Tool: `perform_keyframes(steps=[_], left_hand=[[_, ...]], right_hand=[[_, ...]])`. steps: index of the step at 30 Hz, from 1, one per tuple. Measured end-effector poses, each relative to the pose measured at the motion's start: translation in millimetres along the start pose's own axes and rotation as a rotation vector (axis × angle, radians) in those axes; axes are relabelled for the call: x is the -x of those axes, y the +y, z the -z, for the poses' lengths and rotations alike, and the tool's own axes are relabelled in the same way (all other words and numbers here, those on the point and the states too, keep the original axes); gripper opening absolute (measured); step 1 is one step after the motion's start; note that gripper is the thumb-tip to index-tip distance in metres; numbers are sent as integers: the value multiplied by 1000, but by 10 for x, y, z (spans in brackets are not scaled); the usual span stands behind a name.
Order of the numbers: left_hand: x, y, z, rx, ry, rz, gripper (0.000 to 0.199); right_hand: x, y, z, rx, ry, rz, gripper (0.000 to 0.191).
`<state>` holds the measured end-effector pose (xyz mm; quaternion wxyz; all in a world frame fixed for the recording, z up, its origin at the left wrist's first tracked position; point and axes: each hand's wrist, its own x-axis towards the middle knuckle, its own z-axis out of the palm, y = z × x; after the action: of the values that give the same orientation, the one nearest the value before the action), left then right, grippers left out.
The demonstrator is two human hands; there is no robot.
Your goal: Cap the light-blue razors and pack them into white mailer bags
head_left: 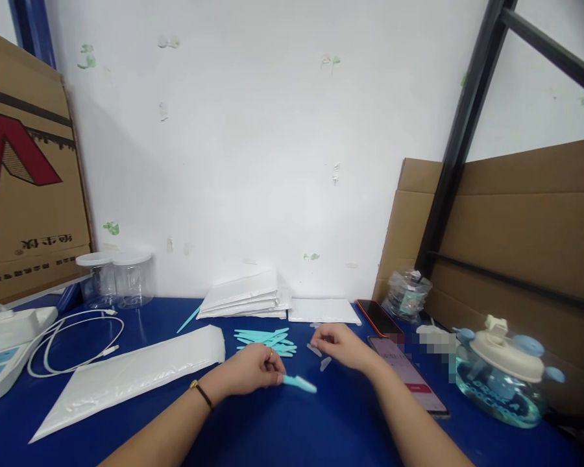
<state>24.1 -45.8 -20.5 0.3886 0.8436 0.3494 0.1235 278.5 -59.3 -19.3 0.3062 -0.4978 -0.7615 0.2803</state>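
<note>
My left hand (257, 368) is closed around the handle of a turquoise eyebrow razor (299, 383), whose blade end points right, low over the blue table. My right hand (338, 344) has its thumb and fingers pinched at a small translucent blade cap (314, 350). Just below it, another translucent cap (325, 363) lies on the table. Behind my left hand is a loose pile of turquoise eyebrow razors (265, 337), several of them crossing one another. A single turquoise razor (188, 320) lies apart, farther left.
White packets (243, 295) are stacked by the wall; a long white bag (136, 373) lies left. Two phones (379, 316) (411, 376) and a blue-lidded water bottle (503, 373) stand right. A white cable (53, 344), power strip (4, 370) and clear jars (133, 282) occupy the left.
</note>
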Motion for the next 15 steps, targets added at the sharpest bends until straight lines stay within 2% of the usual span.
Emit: perform_keyframes(steps=[2,3,5,7,9,12,15], left_hand=[[28,32,-10,-90,-26,-3,31],[39,46,-1,-142,1,6,31],[54,59,45,-286,132,32,29],[58,43,114,-473,306,68,26],[54,1,177,-609,386,129,21],[42,-64,222,-674,347,206,12],[41,-68,231,-688,337,193,9]], right_hand=[[47,80,120,175,-70,12,16],[63,110,157,235,-111,11,19],[75,147,183,321,-151,13,22],[65,149,154,380,-137,21,19],[45,123,93,437,-123,28,17],[22,65,-9,521,-70,78,12],[12,29,-76,489,3,121,10]])
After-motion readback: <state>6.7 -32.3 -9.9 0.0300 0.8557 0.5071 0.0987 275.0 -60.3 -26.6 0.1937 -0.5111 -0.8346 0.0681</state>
